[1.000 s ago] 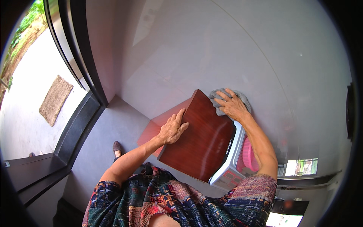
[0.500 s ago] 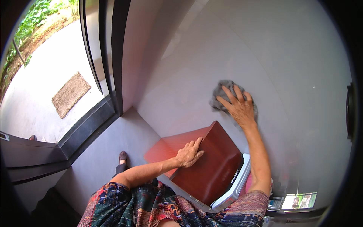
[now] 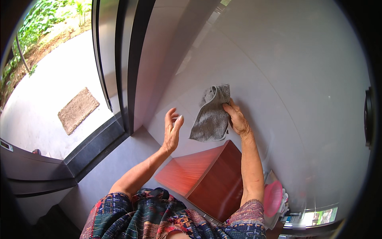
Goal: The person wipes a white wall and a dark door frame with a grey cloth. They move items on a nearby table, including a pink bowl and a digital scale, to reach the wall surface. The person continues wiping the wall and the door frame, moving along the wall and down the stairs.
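So vs a sec ago: right hand (image 3: 235, 119) was flat w/ palm pressing the grey cloth (image 3: 211, 115) on the wall (image 3: 302, 91), low down just above the red-brown box (image 3: 207, 179). Now it's higher up, fingers pinched on the cloth's right edge, and the cloth hangs loose and crumpled instead of spread out. Left hand (image 3: 172, 129) was resting on the box top; it's off now, lifted in the air above the box's left corner, fingers open & relaxed, holding nothing, not touching the cloth.

My read: the wiping stroke paused, cloth prob getting re-bunched or refolded, and the free hand looks placed to help w/ that. Just a guess tho.

Edges/room, all relative to the box: wall above and to the right of it is bare, lots of space to sweep. Left of the box the wall ends at a dark door frame (image 3: 133, 71), w/ glass and a doormat (image 3: 78, 109) outside beyond it, so that's the hard limit that side. Right of the box, low down, a pink lid (image 3: 273, 198) on a white container, close to the right forearm. Box itself sits right under both arms, so going low means reaching over it.
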A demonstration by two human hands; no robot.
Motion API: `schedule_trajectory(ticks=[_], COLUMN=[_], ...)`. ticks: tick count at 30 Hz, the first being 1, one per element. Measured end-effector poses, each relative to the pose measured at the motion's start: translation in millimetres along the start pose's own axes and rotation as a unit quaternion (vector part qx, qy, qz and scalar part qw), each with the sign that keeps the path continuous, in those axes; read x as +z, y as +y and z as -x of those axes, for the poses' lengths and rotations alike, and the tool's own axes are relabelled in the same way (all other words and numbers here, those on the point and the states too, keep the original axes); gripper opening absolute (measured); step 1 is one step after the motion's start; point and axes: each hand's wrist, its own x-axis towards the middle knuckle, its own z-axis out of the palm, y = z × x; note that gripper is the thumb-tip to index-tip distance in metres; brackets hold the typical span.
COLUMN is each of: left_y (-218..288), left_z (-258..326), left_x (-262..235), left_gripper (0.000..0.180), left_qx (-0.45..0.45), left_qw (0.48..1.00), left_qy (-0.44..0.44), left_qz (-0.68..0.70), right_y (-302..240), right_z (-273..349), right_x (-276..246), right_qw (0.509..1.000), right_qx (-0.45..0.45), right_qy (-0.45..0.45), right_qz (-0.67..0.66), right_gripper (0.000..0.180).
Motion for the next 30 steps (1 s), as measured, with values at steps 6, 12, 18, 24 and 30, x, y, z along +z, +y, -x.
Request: schedule_trajectory(ticks=[6,12,18,24,30], left_y=[43,62,66,81,71], left_z=[3,13,9,-15,-89], left_x=[22,19,23,27,65], left_gripper=[0.032,0.032,0.025,0.023,0.082], left_qx=[-0.045,-0.247,-0.247,0.008,0.296], left_qw=[0.974,0.900,0.887,0.977,0.952], left_qy=[-0.190,-0.194,-0.224,-0.111,-0.040], left_qz=[0.118,0.303,0.318,0.179,-0.071], right_y=[-8,-7,-2,-62,-130], right_z=[16,23,21,48,44], right_x=[34,45,52,11,-78], right_qw=[0.992,0.999,0.981,0.820,0.370], right_qx=[0.077,-0.022,-0.131,-0.280,-0.299], right_qy=[-0.058,-0.025,-0.052,0.162,0.551], right_qz=[-0.088,-0.037,0.132,0.471,0.686], right_gripper=[0.042,0.043,0.045,0.061,0.041])
